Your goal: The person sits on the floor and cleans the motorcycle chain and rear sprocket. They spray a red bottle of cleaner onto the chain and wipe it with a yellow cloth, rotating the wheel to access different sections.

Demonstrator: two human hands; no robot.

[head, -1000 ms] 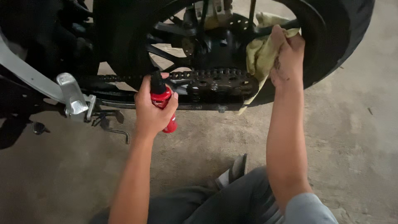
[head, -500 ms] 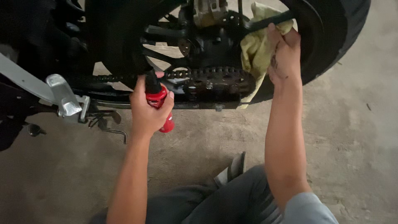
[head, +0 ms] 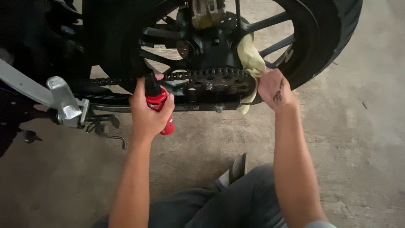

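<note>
moved: right hand (head: 275, 89) and yellow cloth (head: 250, 59) lower, now by rear sprocket (head: 219, 86) | left hand (head: 147, 110) grips red spray can (head: 159, 105) at chain (head: 126, 79), frame centre | right hand clutches cloth | progress: chain treatment appears mid-way

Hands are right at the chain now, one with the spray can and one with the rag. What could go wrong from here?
1. The right hand presses the yellow rag against the rear sprocket; if the wheel turns, rag or fingers may get pulled between chain and teeth.
2. The left hand aims the red spray can close to the chain; overspray may reach the tyre.
</note>
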